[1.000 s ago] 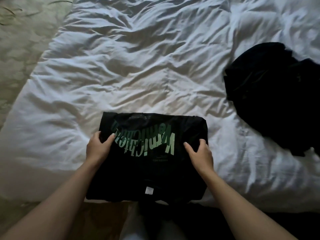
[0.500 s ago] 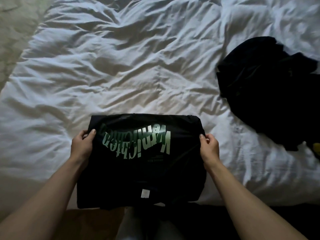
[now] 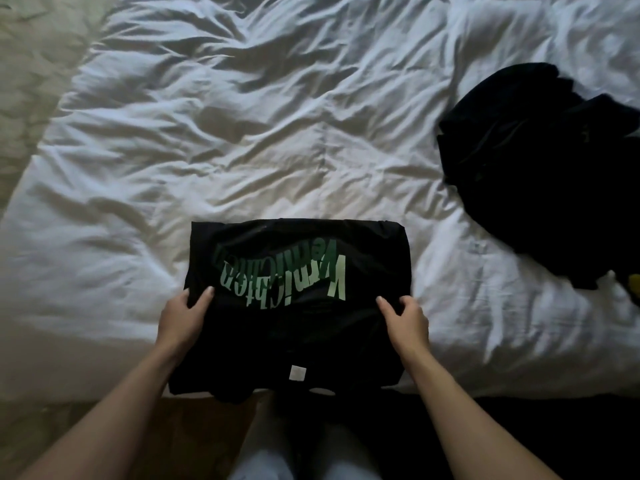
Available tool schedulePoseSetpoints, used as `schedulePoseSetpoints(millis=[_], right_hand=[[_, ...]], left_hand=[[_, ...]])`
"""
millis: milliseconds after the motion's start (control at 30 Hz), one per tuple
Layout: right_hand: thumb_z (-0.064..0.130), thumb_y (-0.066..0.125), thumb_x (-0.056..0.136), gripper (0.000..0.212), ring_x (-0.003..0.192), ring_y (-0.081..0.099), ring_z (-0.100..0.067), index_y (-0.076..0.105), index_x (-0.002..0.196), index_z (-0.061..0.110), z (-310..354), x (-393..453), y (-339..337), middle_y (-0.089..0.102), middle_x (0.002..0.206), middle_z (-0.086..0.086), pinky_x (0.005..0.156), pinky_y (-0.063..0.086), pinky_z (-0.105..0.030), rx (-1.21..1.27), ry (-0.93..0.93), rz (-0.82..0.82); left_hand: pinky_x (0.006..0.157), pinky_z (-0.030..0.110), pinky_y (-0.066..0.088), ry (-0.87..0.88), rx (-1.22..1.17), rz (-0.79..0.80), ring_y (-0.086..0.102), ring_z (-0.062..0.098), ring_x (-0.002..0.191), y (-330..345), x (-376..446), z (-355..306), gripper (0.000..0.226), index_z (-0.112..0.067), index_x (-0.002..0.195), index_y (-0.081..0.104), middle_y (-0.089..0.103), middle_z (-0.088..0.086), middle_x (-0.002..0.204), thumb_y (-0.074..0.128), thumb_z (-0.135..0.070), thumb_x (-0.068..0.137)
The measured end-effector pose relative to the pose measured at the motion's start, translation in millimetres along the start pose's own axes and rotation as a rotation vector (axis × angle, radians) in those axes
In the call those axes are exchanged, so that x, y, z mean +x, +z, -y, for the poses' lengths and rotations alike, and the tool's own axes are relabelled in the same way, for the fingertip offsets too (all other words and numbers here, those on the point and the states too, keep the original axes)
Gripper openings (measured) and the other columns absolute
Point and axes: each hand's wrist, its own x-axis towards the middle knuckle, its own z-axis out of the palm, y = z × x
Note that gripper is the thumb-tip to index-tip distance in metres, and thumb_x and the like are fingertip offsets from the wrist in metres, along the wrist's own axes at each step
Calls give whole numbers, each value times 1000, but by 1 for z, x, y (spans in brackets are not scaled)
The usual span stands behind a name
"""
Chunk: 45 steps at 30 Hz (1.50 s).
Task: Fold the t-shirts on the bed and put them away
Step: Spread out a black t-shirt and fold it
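The bed [image 3: 242, 150] carries a rumpled dark heap of clothes [image 3: 540, 174] at the right, likely waiting its turn. The folded black t-shirt [image 3: 298, 306] lies at the near edge. The left hand [image 3: 183, 317] and right hand [image 3: 405, 317] each pinch a side edge, a grip suited to lifting it flat.

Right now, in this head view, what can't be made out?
- Dark clothes pile: too dark to count garments; cut off by the right edge.
- Yellow object: mostly hidden by the pile and the edge.
- Folded t-shirt: small print and white tag too small to read.
- Left hand, right hand: fingers hidden beneath the shirt.
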Motion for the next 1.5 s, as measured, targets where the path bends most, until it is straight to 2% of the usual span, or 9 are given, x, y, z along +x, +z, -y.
schedulePoseSetpoints(millis=[100, 200, 433, 600, 867, 1067, 1267, 1367, 1500], right_hand=[[35, 57, 98, 27, 87, 56, -26, 56, 97, 8, -3, -4, 0, 60, 84, -3, 67, 38, -32, 145, -123, -127], [28, 52, 101, 25, 74, 56, -33, 49, 85, 9, -12, 2, -5, 53, 66, 0, 61, 31, -33, 119, -179, -241], [39, 49, 100, 36, 106, 57, -36, 54, 116, 7, -27, 5, -1, 59, 116, -16, 77, 39, -36, -195, -208, -218], [33, 42, 104, 25, 88, 59, -39, 49, 94, 11, -24, 2, 0, 57, 82, -12, 67, 38, -39, -120, -110, -189], [50, 56, 94, 53, 111, 59, -34, 53, 125, 7, 11, 15, -2, 64, 119, -15, 87, 45, -38, -12, -153, -187], [45, 72, 85, 42, 89, 68, -24, 67, 94, 4, 62, 93, -6, 71, 93, -10, 83, 55, -37, 432, 4, -19], [18, 62, 96, 17, 80, 62, -23, 60, 81, 12, 75, 114, -12, 64, 83, -8, 86, 55, -44, 663, -19, 16], [13, 60, 96, 13, 78, 63, -22, 59, 83, 11, 72, 121, -17, 64, 83, -9, 81, 55, -39, 859, 61, -10], [25, 62, 95, 14, 82, 60, -24, 59, 86, 15, 64, 135, -14, 64, 83, -7, 77, 50, -38, 378, -100, -173]], left_hand=[[61, 32, 41, -55, -123, -130, 61, 31, 85, 3, -2, -4, 31, -6, 106, 64, 65, 11, 90, 47, -33, 104], [73, 35, 39, -52, -123, -253, 56, 28, 90, 1, -3, -3, 31, -9, 112, 61, 61, 10, 97, 42, -34, 105], [66, 39, 37, -64, 119, -254, 54, 33, 80, -6, -6, 20, 32, -7, 97, 53, 56, 11, 83, 39, -35, 105], [74, 40, 40, -74, 71, -269, 55, 31, 89, -5, -14, 28, 39, -5, 116, 61, 62, 14, 97, 38, -34, 106], [72, 39, 43, -64, 18, -304, 60, 33, 88, -1, -8, -5, 46, -9, 98, 60, 62, 6, 88, 46, -53, 99], [74, 32, 38, -172, -131, -243, 57, 28, 89, -4, 71, -58, 53, -5, 91, 66, 62, 12, 92, 55, -57, 93], [94, 45, 54, -287, -506, -193, 66, 33, 102, -7, 116, -66, 26, -9, 113, 67, 68, 18, 115, 65, -25, 93], [92, 43, 54, -302, -708, -244, 63, 27, 95, -10, 116, -63, 15, -9, 108, 66, 66, 9, 94, 60, -17, 97], [89, 33, 51, -183, -405, -396, 61, 20, 90, -5, 118, -52, 29, -9, 114, 69, 65, 4, 96, 62, -30, 95]])
